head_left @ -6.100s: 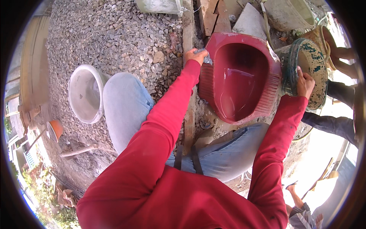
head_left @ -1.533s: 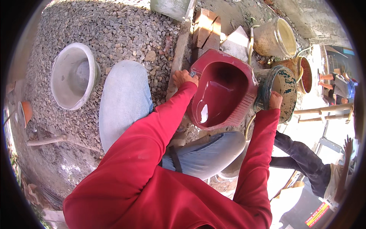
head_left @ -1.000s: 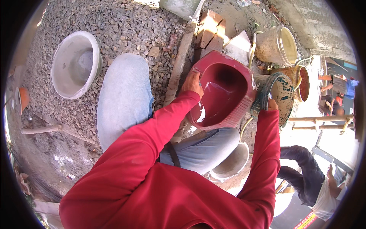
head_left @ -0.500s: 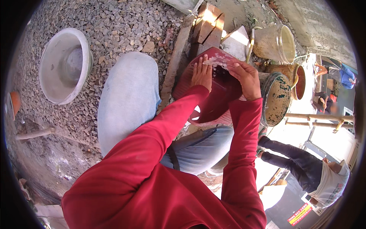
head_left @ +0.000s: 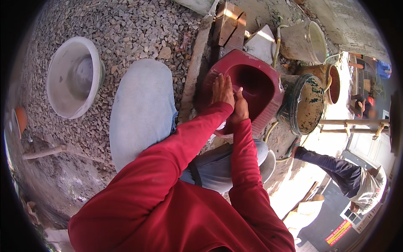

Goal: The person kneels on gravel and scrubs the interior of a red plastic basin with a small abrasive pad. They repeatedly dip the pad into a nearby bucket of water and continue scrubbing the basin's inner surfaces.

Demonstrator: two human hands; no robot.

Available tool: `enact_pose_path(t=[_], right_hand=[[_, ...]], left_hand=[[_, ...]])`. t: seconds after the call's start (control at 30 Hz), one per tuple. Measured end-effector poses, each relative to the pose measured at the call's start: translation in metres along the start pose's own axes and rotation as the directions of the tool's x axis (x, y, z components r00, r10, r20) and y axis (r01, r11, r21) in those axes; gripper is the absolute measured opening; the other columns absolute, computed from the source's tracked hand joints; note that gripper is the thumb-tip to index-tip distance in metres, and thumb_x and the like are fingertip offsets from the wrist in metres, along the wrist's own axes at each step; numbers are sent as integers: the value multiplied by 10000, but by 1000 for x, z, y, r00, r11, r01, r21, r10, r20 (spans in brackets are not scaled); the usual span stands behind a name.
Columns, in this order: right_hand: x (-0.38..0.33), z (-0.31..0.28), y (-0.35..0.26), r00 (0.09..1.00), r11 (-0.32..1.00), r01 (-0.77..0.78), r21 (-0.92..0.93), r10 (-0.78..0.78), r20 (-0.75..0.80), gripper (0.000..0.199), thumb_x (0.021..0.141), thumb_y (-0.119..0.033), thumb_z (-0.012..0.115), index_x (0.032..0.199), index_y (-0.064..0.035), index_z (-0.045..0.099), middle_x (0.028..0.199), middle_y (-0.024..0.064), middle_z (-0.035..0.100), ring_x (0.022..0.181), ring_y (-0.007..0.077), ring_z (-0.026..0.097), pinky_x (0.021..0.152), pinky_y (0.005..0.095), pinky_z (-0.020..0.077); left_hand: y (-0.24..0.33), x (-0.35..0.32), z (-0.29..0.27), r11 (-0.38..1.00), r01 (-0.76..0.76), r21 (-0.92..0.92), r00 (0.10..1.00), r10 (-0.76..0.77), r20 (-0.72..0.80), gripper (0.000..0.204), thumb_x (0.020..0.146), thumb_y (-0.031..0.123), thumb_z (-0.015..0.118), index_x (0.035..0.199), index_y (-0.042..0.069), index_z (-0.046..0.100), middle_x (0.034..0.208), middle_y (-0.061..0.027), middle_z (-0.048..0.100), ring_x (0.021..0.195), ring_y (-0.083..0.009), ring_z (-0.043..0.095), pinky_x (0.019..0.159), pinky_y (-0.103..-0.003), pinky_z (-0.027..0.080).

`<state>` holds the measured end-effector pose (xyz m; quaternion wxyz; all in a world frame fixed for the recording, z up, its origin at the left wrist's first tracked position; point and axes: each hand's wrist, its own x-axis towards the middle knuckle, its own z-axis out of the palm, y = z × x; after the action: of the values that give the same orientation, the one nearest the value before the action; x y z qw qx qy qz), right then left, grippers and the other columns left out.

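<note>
Squat toilet, partly behind both hands

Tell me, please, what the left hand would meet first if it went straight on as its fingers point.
The left hand would probably meet the far rim of the red squat pan first, though depth is unclear.

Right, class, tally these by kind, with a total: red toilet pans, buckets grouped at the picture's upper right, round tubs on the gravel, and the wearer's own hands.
Red toilet pan: 1
Buckets: 3 (pale bucket, brown bucket, green-rimmed bucket)
Round tub: 1
Hands: 2 (left hand, right hand)
Total: 7
</note>
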<state>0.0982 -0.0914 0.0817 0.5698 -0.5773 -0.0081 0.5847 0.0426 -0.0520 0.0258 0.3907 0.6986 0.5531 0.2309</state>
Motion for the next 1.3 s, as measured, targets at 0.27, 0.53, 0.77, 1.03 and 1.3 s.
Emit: enact_pose_path(t=[0.27,0.53,0.77,1.03,1.3], right_hand=[[0,-36,-34,983,985,171,24,-169,-68,277,994,-153,535,1206,9,607,1062,124,678,919,197,652,840,335,525],[-45,-49,-67,832,861,390,-328,-482,-274,237,955,-128,611,1146,7,647,905,101,714,729,131,651,638,264,529],[-71,-59,-82,792,797,508,-327,-581,-186,252,971,-131,592,1171,15,641,937,111,723,728,131,658,643,269,538],[-87,-72,-95,781,811,510,-285,-576,-242,260,967,-131,592,1171,21,643,931,102,721,749,123,652,625,248,494],[-101,-88,-118,737,797,589,-133,-597,-317,243,957,-105,600,1149,36,645,925,113,720,737,136,664,636,259,539]], left_hand=[[28,-1,-15,936,-74,-345,860,235,453,958,653,140,668,1524,46,281,1582,-178,272,1480,-377,200,1199,-531,172],[21,28,-31,941,-232,247,972,218,83,1054,725,171,722,1548,-22,92,1620,-229,78,1500,-369,131,1223,-416,155],[-5,24,-11,864,-274,423,962,253,105,1047,787,194,711,1556,-15,32,1634,-210,-4,1510,-378,61,1227,-445,103],[13,3,-23,841,-210,498,963,89,254,951,829,196,649,1553,-25,71,1625,-242,34,1511,-381,63,1229,-438,60],[-2,-1,-24,837,-272,476,950,153,274,951,786,152,630,1545,-43,91,1613,-266,72,1506,-379,96,1230,-440,46]])
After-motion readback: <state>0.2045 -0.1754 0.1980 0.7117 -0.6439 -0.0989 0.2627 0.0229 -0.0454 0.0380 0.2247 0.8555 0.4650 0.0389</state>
